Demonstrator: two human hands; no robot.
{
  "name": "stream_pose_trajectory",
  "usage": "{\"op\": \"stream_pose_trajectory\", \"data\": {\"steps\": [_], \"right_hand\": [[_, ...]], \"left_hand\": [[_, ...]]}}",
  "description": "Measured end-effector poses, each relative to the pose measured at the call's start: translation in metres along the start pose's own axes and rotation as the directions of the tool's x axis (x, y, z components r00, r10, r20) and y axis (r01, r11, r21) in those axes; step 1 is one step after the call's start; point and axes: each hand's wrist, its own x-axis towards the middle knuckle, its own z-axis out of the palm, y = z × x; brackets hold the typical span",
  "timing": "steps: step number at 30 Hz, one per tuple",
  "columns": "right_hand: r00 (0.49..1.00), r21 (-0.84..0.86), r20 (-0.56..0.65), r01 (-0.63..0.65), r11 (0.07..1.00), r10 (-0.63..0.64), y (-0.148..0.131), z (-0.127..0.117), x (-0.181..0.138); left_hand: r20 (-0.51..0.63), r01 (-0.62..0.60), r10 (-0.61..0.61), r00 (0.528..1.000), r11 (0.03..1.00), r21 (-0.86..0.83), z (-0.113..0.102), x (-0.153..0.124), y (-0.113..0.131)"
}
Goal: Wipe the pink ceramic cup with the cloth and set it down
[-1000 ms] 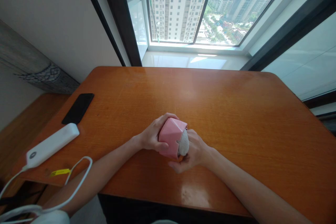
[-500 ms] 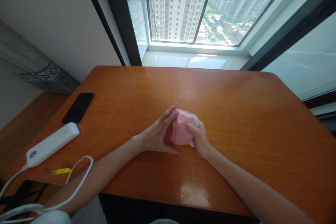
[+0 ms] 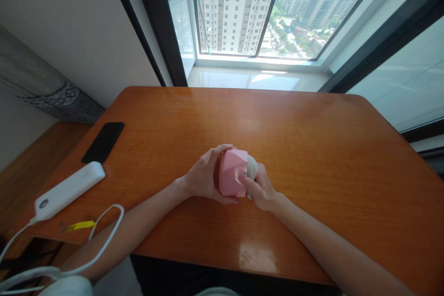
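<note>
A pink faceted box [image 3: 231, 173] sits low over the middle of the orange wooden table [image 3: 312, 138], held between both hands. My left hand [image 3: 203, 177] wraps its left side, fingers over the top and thumb underneath. My right hand [image 3: 261, 188] grips its right side. A grey-white rounded piece [image 3: 252, 166] shows at the box's right end, against my right fingers. I cannot tell what that piece is.
A black phone [image 3: 103, 142] lies flat near the table's left edge. In front of it lies a white power bank [image 3: 68, 190] with a white cable [image 3: 100, 231] looping off the near-left corner. A window and sill lie beyond the far edge.
My left hand, spread open against the box half a second ago, has closed around it. The box has turned in my hands, and the grey-white piece shows less than one second ago.
</note>
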Motion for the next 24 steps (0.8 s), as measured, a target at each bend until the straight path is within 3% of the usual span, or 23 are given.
{"op": "stream_pose_trajectory", "data": {"steps": [1, 3, 5, 9, 12, 14, 16, 17, 20, 24], "right_hand": [[0.985, -0.124, 0.061, 0.168, 0.978, -0.161, 0.0, -0.002, 0.0], [0.893, -0.303, 0.178, 0.449, 0.841, -0.413, 0.0, -0.004, 0.001], [0.807, -0.418, 0.259, 0.589, 0.692, -0.53, 0.0, -0.003, 0.002], [0.757, -0.542, 0.316, 0.639, 0.546, -0.572, 0.001, 0.002, 0.0], [0.793, -0.528, 0.2, 0.582, 0.618, -0.575, 0.003, 0.005, -0.002], [0.89, -0.427, 0.065, 0.434, 0.794, -0.451, 0.003, 0.005, -0.003], [0.98, -0.219, -0.08, 0.159, 0.963, -0.18, 0.001, 0.003, -0.003], [0.991, -0.093, -0.131, 0.01, 0.996, -0.022, 0.0, 0.002, -0.003], [0.935, 0.212, -0.17, -0.275, 0.938, 0.312, -0.002, 0.001, 0.0], [0.891, 0.342, -0.174, -0.345, 0.874, 0.42, 0.004, 0.004, -0.001]], "left_hand": [[0.025, 0.04, -0.04, 0.999, 0.999, -0.017, -0.001, 0.0, 0.001], [0.093, 0.086, -0.079, 0.993, 0.993, -0.076, -0.004, 0.0, 0.003], [0.154, 0.114, -0.091, 0.984, 0.982, -0.147, -0.008, 0.003, 0.005], [0.212, 0.14, -0.093, 0.973, 0.966, -0.218, -0.014, 0.011, 0.008], [0.22, 0.109, -0.042, 0.975, 0.948, -0.299, -0.015, 0.011, 0.004], [0.184, 0.033, 0.031, 0.982, 0.941, -0.336, -0.013, 0.009, -0.001], [0.144, -0.081, 0.123, 0.982, 0.96, -0.268, -0.009, 0.006, -0.005], [0.135, -0.133, 0.161, 0.978, 0.971, -0.199, -0.006, 0.005, -0.007], [0.122, -0.214, 0.213, 0.969, 0.977, -0.01, 0.0, 0.002, -0.009], [0.097, -0.2, 0.195, 0.976, 0.978, 0.051, 0.003, 0.002, -0.008]]}}
